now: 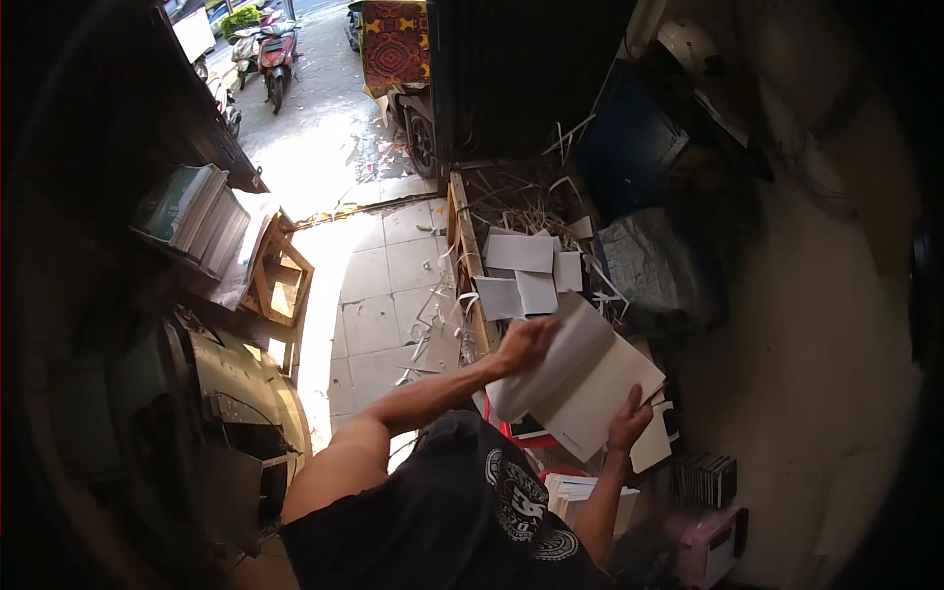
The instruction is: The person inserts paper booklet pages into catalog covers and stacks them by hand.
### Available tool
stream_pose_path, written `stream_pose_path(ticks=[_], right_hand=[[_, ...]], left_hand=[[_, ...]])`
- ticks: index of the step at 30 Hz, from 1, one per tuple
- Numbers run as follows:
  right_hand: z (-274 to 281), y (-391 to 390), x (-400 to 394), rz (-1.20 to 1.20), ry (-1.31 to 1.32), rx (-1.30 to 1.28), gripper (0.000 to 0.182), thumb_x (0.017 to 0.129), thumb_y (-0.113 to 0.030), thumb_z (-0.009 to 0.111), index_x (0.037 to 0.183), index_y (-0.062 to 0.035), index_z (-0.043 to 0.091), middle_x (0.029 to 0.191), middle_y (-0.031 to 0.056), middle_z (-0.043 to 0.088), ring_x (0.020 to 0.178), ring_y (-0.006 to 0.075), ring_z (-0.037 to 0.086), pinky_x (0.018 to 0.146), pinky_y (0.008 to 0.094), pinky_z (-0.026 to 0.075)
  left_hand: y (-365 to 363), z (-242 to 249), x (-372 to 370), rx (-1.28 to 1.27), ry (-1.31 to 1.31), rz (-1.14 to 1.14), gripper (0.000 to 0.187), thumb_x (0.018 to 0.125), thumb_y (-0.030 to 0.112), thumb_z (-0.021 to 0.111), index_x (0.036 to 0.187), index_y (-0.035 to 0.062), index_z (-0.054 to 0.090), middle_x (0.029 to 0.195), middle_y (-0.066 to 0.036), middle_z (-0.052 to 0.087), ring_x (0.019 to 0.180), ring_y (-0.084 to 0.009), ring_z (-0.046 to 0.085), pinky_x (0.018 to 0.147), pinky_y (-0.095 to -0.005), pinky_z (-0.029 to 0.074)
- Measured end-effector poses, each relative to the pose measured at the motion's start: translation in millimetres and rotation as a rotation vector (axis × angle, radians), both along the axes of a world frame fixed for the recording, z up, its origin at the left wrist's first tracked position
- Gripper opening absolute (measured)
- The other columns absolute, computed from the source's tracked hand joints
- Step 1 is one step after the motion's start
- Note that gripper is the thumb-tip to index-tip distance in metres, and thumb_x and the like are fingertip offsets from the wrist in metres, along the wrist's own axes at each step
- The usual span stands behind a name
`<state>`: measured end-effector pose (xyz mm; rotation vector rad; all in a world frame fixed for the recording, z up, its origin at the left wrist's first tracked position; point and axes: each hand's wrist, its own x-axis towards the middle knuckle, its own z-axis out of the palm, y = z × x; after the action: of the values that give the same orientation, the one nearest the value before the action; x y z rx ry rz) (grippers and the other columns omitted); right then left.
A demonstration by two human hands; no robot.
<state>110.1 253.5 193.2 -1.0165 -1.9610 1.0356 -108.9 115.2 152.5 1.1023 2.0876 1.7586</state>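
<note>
An open booklet (597, 385) with pale, mostly blank pages is spread in front of me. My left hand (528, 344) is closed at the top of its curled, lifted left leaf. At the lower right edge, my right hand (629, 421) grips the booklet, thumb on top of the page and the other fingers partly hidden beneath. Just beyond the booklet lie several loose white and grey sheets (521, 253) on a heap of paper strips. A stack of white-edged papers (590, 495) stands below the booklet, near my right forearm.
A wooden rail (466, 236) borders the scrap heap. Paper offcuts litter the tiled floor (379, 295). On the left, a wooden stand (280, 280) carries stacked books (202, 221). A pink object (708, 546) and a row of dark-edged items (704, 479) sit at lower right.
</note>
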Motion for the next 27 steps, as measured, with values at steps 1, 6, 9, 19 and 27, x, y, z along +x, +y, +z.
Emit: stream_pose_path(ticks=[1,6,9,19,27], right_hand=[[-3.7,15.2,26.8,-0.183,0.063,-0.083,0.053,0.098,-0.04,0.048,0.104,0.0114,0.059,0.091,0.0166,0.063,0.078,0.0234,0.055,0.072,0.0356,0.046],[40.7,58.8,193.4,-0.807,0.228,-0.218,0.058,0.098,-0.044,0.045,0.126,0.0059,0.052,0.117,0.0217,0.06,0.095,0.0282,0.062,0.082,0.0391,0.051],[61.3,43.9,214.7,-0.757,0.111,0.043,0.06,0.098,-0.044,0.046,0.117,0.013,0.053,0.108,0.0239,0.061,0.091,0.0278,0.062,0.076,0.0387,0.053],[40.2,32.8,138.0,-0.523,0.468,-0.109,0.063,0.097,-0.042,0.05,0.126,0.0133,0.043,0.127,0.0192,0.05,0.113,0.0222,0.048,0.1,0.0333,0.036],[-2.2,16.2,119.5,-0.437,0.4,-0.383,0.067,0.097,-0.047,0.045,0.134,0.0071,0.034,0.136,0.0208,0.036,0.122,0.0267,0.041,0.101,0.0379,0.033]], left_hand=[[-10.4,-26.9,-44.5,0.01,0.106,0.251,0.037,0.098,0.028,0.046,0.085,-0.0008,0.064,0.069,-0.02,0.062,0.059,-0.0305,0.062,0.058,-0.0411,0.047],[-144.8,-116.4,-185.2,-0.032,-0.373,0.934,0.058,0.099,0.04,0.044,0.061,-0.0015,0.056,0.055,-0.005,0.055,0.051,-0.0137,0.045,0.051,-0.0355,0.038],[-148.3,-154.8,-201.6,-0.14,-0.565,0.92,0.048,0.1,0.036,0.039,0.086,-0.0027,0.065,0.081,-0.012,0.066,0.068,-0.0217,0.059,0.064,-0.0363,0.047],[110.9,-69.3,-109.4,-0.228,-0.41,-0.158,0.065,0.089,0.053,0.057,0.124,-0.0004,0.052,0.107,-0.012,0.063,0.09,-0.0179,0.061,0.07,-0.0311,0.051],[42.1,-42.7,84.2,-0.645,-0.798,-1.199,0.069,0.093,0.064,0.037,0.097,0.0007,0.065,0.084,-0.01,0.065,0.076,-0.0191,0.063,0.064,-0.0322,0.049]])
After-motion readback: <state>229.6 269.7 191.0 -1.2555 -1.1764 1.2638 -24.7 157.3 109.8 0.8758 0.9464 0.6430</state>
